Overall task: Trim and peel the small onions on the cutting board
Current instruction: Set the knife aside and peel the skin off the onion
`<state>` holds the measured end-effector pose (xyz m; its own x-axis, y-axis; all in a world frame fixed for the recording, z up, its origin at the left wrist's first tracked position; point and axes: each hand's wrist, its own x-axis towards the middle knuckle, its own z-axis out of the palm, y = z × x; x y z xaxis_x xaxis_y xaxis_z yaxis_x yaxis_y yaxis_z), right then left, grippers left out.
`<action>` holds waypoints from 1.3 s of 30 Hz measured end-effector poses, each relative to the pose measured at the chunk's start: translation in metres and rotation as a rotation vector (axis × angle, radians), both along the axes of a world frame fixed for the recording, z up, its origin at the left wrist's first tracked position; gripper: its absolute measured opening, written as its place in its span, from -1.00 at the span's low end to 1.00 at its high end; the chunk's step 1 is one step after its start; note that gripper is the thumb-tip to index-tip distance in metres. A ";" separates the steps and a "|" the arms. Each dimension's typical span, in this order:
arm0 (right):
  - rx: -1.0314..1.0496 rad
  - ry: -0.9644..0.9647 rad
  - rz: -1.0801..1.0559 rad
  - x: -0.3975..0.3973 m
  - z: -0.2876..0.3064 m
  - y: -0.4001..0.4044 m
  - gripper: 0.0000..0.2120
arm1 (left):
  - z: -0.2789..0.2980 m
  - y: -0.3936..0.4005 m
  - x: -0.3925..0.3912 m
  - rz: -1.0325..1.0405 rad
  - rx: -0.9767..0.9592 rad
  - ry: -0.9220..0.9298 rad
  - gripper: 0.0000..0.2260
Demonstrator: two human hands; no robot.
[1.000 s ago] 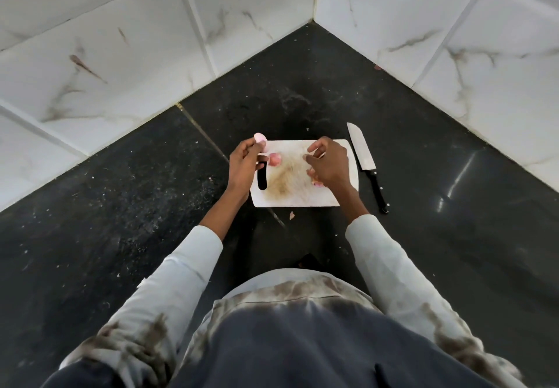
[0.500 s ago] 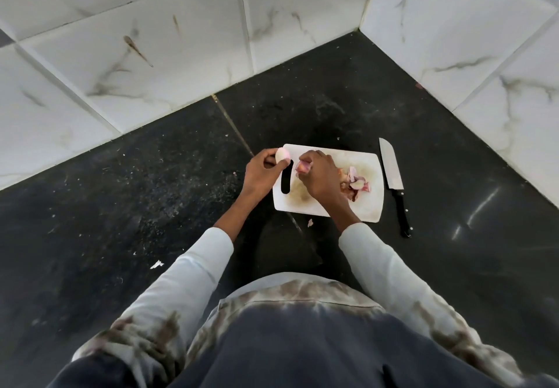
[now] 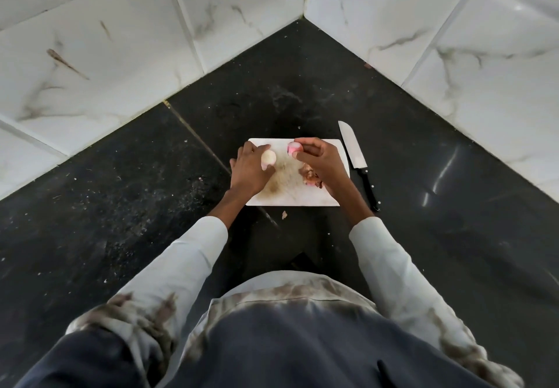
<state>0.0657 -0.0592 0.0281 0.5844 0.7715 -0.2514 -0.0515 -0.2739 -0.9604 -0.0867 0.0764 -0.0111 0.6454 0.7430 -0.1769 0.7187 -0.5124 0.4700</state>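
A white cutting board point(image 3: 298, 197) lies on the black counter, stained brown in its middle. My left hand point(image 3: 248, 171) rests over the board's left side and holds a pale peeled onion point(image 3: 268, 157) in its fingers. My right hand point(image 3: 322, 160) is over the board's far right part, its fingertips pinching a pink onion point(image 3: 294, 148). A small heap of brownish onion skins point(image 3: 310, 178) lies on the board, partly hidden under my right hand.
A knife point(image 3: 357, 160) with a black handle lies on the counter just right of the board, blade pointing away. White marble wall tiles point(image 3: 423, 24) meet in a corner behind the board. A skin scrap point(image 3: 284, 214) lies in front of the board.
My right hand has taken the pink onion and carried it toward the board's far edge. My left hand with the pale onion has lowered onto the board's left side. The view has shifted.
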 end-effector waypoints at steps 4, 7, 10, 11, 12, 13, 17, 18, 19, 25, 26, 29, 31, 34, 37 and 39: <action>0.060 0.079 0.010 -0.002 0.006 -0.009 -0.71 | 0.002 0.002 -0.003 0.011 -0.025 -0.024 -0.43; 0.065 0.069 0.011 -0.004 0.012 -0.011 -0.74 | 0.007 0.001 -0.004 0.034 -0.049 -0.087 -0.46; 0.093 0.093 0.013 -0.005 0.015 -0.010 -0.74 | 0.016 -0.001 0.000 0.073 -0.103 -0.243 -0.62; 0.110 0.109 0.009 -0.005 0.016 -0.011 -0.74 | 0.022 -0.002 0.003 0.070 -0.172 -0.321 -0.69; 0.128 0.122 0.003 -0.005 0.016 -0.012 -0.74 | 0.030 -0.005 0.006 0.062 -0.280 -0.399 -0.74; 0.145 0.132 -0.005 -0.005 0.016 -0.012 -0.73 | 0.039 -0.008 0.009 0.058 -0.410 -0.474 -0.77; 0.230 0.168 -0.026 -0.003 0.018 -0.018 -0.73 | 0.063 -0.021 0.013 0.029 -0.744 -0.667 -0.73; 0.248 0.178 -0.037 -0.002 0.020 -0.019 -0.73 | 0.065 -0.023 0.013 0.013 -0.763 -0.685 -0.72; 0.256 0.179 -0.051 -0.001 0.022 -0.021 -0.74 | 0.065 -0.024 0.014 0.004 -0.768 -0.691 -0.72; 0.224 0.098 -0.087 0.001 0.024 -0.024 -0.78 | 0.063 -0.029 0.021 0.044 -0.672 -0.731 -0.70; 0.212 0.090 -0.106 0.001 0.023 -0.024 -0.79 | 0.064 -0.030 0.022 0.055 -0.662 -0.733 -0.70; 0.182 0.045 -0.142 0.002 0.023 -0.021 -0.79 | 0.064 -0.032 0.024 0.095 -0.637 -0.739 -0.71; 0.150 -0.041 -0.155 0.002 0.024 -0.019 -0.81 | 0.063 -0.034 0.026 0.131 -0.633 -0.753 -0.73; 0.116 -0.150 -0.175 0.002 0.028 -0.016 -0.83 | 0.062 -0.035 0.026 0.173 -0.611 -0.767 -0.72; 0.067 -0.269 -0.175 0.003 0.028 -0.012 -0.77 | 0.063 -0.036 0.024 0.179 -0.543 -0.776 -0.71; 0.029 -0.359 -0.160 0.003 0.026 -0.009 -0.77 | 0.064 -0.036 0.022 0.179 -0.499 -0.785 -0.71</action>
<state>0.0691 -0.0680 0.0544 0.7444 0.6676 0.0114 0.2493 -0.2621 -0.9323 -0.0643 0.0402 0.0526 0.5987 0.7983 -0.0649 0.1524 -0.0341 0.9877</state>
